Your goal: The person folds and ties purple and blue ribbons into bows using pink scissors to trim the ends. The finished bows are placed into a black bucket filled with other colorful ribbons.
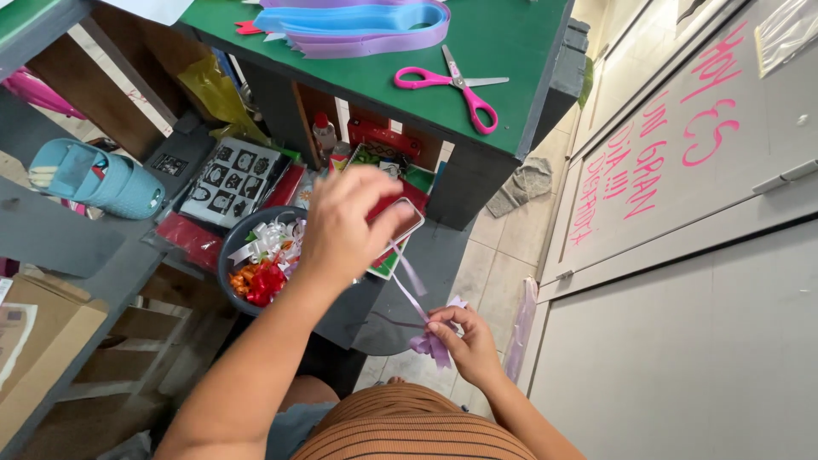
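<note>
The right hand (464, 341) pinches a lilac ribbon bow (433, 345) in its fingers, below the green surface (511, 51). The left hand (345, 226), fingers pressed together, pulls the ribbon strand (409, 277) taut above the bow.

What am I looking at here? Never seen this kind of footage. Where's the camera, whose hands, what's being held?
There is no machine here. It is one picture from a camera worn on a person's head, looking down past their striped top at their own two bare hands.

The left hand is raised and pulls a thin lilac ribbon strand taut. The right hand pinches a small lilac ribbon bow at the strand's lower end.

Above them is a green table with pink scissors and a looped bundle of lilac and blue ribbon. Below the tabletop sits a dark bowl filled with white, red and orange bows, beside a sheet of black-and-white stickers and a blue basket.
</note>
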